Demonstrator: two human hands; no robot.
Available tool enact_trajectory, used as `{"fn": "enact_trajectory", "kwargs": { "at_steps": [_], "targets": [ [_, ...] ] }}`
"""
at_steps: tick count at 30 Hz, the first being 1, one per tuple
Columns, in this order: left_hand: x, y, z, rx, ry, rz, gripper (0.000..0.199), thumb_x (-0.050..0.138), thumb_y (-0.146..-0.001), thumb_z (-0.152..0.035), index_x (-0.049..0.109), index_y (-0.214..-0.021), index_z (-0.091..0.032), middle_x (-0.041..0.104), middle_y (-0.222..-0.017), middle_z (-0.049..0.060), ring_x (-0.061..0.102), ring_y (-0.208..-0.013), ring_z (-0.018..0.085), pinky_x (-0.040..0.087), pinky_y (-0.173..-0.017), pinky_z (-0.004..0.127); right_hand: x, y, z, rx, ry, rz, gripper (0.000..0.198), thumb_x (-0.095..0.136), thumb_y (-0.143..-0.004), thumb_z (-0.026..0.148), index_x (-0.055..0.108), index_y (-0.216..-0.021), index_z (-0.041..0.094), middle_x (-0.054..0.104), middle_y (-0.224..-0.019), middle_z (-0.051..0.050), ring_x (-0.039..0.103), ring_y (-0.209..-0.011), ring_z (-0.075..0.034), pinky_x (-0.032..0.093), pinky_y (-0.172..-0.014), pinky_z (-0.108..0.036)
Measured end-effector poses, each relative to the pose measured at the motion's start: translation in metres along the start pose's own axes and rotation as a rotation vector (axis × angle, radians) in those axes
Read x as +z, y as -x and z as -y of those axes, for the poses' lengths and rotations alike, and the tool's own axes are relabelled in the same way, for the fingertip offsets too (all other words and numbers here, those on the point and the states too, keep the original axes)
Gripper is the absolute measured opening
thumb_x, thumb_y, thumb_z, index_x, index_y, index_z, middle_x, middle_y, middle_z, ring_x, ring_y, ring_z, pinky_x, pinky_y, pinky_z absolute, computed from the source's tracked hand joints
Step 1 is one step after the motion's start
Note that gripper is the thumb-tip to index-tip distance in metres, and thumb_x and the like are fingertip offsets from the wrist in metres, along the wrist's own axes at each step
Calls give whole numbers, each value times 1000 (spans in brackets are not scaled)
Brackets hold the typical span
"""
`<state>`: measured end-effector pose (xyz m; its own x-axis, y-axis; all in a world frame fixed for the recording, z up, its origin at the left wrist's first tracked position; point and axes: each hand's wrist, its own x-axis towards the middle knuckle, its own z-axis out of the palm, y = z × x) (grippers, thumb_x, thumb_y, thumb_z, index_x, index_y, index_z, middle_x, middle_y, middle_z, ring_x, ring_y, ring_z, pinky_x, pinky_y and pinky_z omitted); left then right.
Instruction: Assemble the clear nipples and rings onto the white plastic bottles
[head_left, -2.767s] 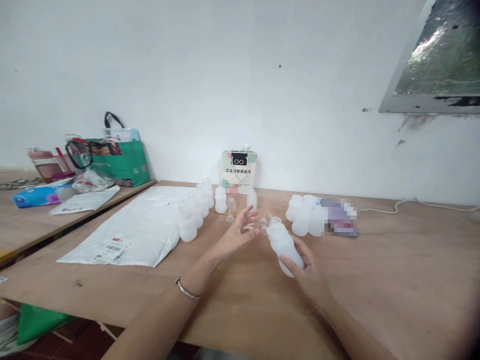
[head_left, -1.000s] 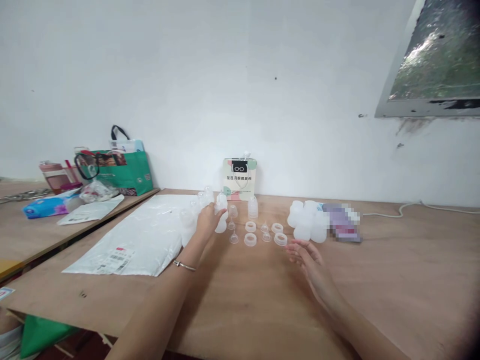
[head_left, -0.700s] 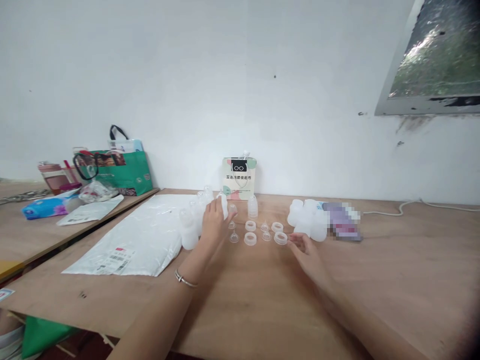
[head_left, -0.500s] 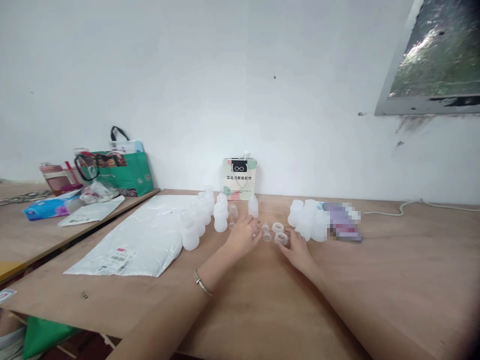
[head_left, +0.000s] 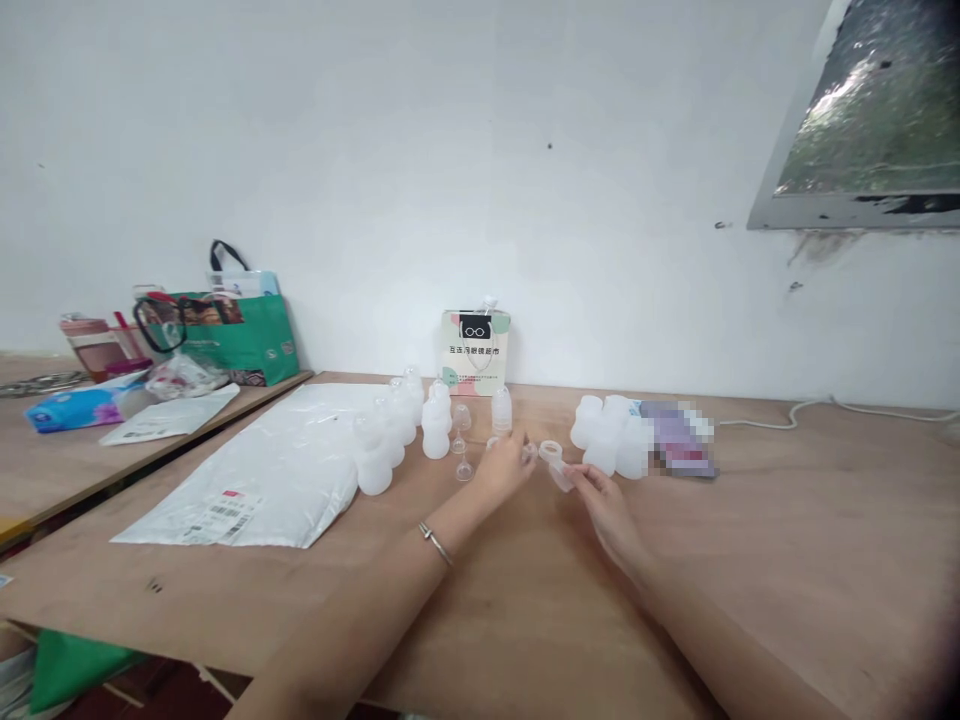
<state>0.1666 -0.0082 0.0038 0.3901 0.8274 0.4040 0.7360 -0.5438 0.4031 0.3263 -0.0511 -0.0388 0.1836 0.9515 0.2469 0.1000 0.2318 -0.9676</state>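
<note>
So the right hand point(head_left: 604, 500) has a whitish see-through ring point(head_left: 561, 477) pinched between thumb and fingers by its outer side, tipped up on a slant. It's over the middle of the table point(head_left: 750, 580), closer to the far edge than the near one. I'd bet it weighs next to nothing: looks like fairly stiff plastic, so a light pinch on the outer wall should do. Probably a bit slick, could skid if you only catch the lip. Doubt it's fragile.

Just behind it there's a second ring point(head_left: 550, 449) lying flat; can't tell if the two touch.

The left hand point(head_left: 506, 470) has its fingertips bunched at a small clear piece point(head_left: 529, 452), but they're blurry and I honestly can't tell if it's gripping or just touching. That hand also covers most of whatever pale bit pokes out behind it.

Further out, clear teats point(head_left: 464, 468) sit toward the table's left edge, see-through enough that their outlines get lost. The white bottles point(head_left: 600, 435) on the other side overlap too much to count, and the purple packet point(head_left: 679, 440) beside them is partly pixelated out.
</note>
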Motion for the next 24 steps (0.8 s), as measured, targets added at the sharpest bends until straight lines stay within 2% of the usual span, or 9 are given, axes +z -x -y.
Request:
{"fn": "enact_trajectory", "kwargs": {
  "at_steps": [3,6,11,15,19,23,24],
  "targets": [
    [-28,15,3,10,197,-114,22,50,-77,-25,52,-98,-17,59,-92,6,56,-76,15,45,-68,27,10,9,22,238,-452,95,18,57,-74,37,60,-82,22,68,-95,-5,62,-95,-21,47,-88,-38],
    [-51,34,6,46,351,-126,24,51,-78,-30,58,-97,-18,60,-91,5,56,-72,13,45,-66,25,23,15,36,363,-690,134,13,55,-77,29,60,-87,22,68,-99,-3,62,-97,-18,47,-91,-35],
    [-61,58,6,120,453,39,33,53,-79,-41,58,-102,-19,63,-87,3,56,-72,12,44,-66,23,40,21,33,459,-792,185,11,53,-80,24,62,-86,20,69,-94,-3,64,-92,-13,50,-87,-25],
    [-55,62,4,173,333,97,31,56,-76,-45,57,-91,-18,60,-79,2,53,-70,12,41,-64,23,44,30,24,468,-854,287,8,57,-79,22,64,-84,19,68,-93,-2,63,-87,-11,50,-83,-22],
    [-47,61,6,231,241,53,26,57,-76,-43,56,-77,-17,55,-73,0,49,-70,12,38,-63,23,46,38,23,446,-890,364,7,60,-78,21,64,-84,21,66,-95,0,61,-84,-9,48,-85,-23],
    [-41,62,9,135,381,-115,35,67,-66,-42,51,-86,-17,53,-82,0,47,-73,12,38,-63,22,48,44,25,454,-915,480,15,60,-78,24,64,-92,22,65,-94,1,59,-87,-9,46,-87,-23],
    [-40,62,10,108,434,-124,39,68,-64,-41,50,-90,-17,53,-86,1,47,-74,12,39,-63,22,48,44,25,445,-909,500,17,60,-78,24,63,-94,21,64,-95,0,59,-88,-9,45,-87,-23]
  ]
}}
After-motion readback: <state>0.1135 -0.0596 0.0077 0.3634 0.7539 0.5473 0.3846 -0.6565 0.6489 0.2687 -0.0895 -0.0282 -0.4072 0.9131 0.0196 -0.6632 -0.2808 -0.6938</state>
